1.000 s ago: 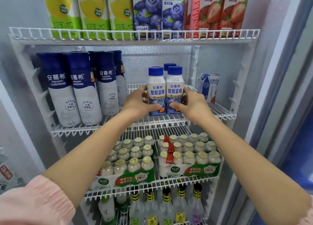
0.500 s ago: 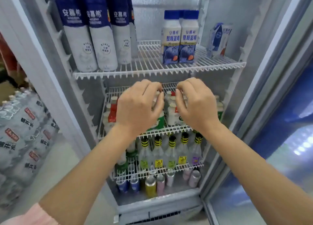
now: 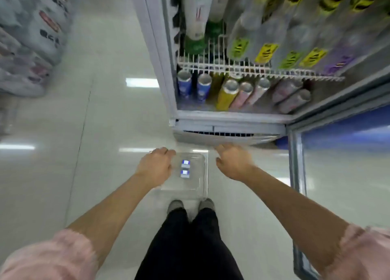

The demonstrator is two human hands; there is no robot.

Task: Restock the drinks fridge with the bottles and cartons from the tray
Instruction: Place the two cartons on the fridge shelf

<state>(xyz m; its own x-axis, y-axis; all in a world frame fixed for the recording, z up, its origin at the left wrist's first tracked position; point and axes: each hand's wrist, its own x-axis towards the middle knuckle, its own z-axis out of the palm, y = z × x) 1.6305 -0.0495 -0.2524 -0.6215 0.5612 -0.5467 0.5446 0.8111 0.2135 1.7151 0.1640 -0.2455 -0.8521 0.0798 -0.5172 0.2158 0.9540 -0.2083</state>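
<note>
Empty grips (image 3: 155, 165) (image 3: 233, 161) flanking floor tray (image 3: 200, 186)

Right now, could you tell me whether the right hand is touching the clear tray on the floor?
Apart. The head view shows pale floor between the right hand and the clear tray's right edge; the hand hovers open beside it.

We look down at the floor now. Our left hand (image 3: 155, 166) and right hand (image 3: 233, 160) are low over the clear tray (image 3: 201, 186), away from the shelves.
</note>
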